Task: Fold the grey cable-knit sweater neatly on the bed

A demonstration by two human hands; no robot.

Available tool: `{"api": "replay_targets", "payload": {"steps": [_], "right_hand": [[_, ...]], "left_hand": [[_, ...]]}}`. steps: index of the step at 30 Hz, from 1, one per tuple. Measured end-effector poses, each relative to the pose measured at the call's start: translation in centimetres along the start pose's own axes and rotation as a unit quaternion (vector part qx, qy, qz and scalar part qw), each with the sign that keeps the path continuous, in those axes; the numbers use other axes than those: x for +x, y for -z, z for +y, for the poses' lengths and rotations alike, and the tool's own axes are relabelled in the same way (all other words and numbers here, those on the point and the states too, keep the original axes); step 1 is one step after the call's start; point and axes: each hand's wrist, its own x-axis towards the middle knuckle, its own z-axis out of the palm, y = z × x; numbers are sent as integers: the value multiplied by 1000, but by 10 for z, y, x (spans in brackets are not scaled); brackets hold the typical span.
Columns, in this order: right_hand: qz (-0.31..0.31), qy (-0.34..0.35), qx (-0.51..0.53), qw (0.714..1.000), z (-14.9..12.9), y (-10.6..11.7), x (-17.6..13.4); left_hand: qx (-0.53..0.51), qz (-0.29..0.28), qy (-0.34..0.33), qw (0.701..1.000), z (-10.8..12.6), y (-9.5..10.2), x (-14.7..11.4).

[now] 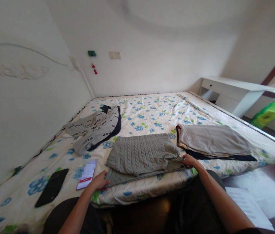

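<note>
A grey cable-knit sweater (139, 152) lies partly folded on the flowered bedsheet (152, 113) near the bed's front edge. My left hand (99, 181) grips the sweater's lower hem at its left corner. At the right corner of the same hem, my right hand (188, 161) pinches the fabric. The upper part of the sweater is folded over the lower part.
A stack of folded clothes (213, 141) sits to the right of the sweater. A grey printed garment (96, 128) lies crumpled at the back left. A black phone (52, 187) and a second phone (86, 174) rest near my left hand. A white desk (235, 89) stands beyond the bed.
</note>
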Motion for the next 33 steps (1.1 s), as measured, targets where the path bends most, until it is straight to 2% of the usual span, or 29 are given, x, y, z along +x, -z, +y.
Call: {"api": "replay_targets", "payload": {"steps": [3,6,8,9,10,12,15,18,21,24,26,28,31,33], "right_hand": [[60,-12,-140,988,-4,2,-5],[164,81,-222,958,-18,-7,-14],[219,156,-247,931,-32,-17,-21],[228,194,-259,918,-38,-24,-24],[221,231,-273,907,-44,-31,-27],[171,295,-301,891,-54,-46,-31],[88,332,-309,887,-63,-65,-33],[75,337,-274,898,-68,-68,-31],[80,339,-245,905,-72,-58,-33],[105,346,-245,900,-77,-52,-43],[106,364,-244,893,-79,-55,-51],[71,378,-242,891,-80,-64,-56],[-7,379,-225,898,-77,-74,-53],[-37,366,-175,913,-71,-69,-45]], "left_hand": [[103,19,-7,995,0,0,-3],[130,99,-37,986,8,1,-5],[132,172,-105,971,17,-1,-7],[127,192,-151,961,22,-4,-8],[120,196,-197,953,27,-7,-9],[109,166,-271,942,39,-18,-10],[103,123,-307,938,57,-33,-10],[108,105,-303,941,70,-33,-10],[105,92,-296,945,75,-15,-11],[72,133,-281,948,71,9,-15],[56,163,-272,947,65,18,-16],[57,167,-268,947,58,18,-15],[72,147,-247,955,44,8,-11],[95,141,-174,970,32,3,-8]]}}
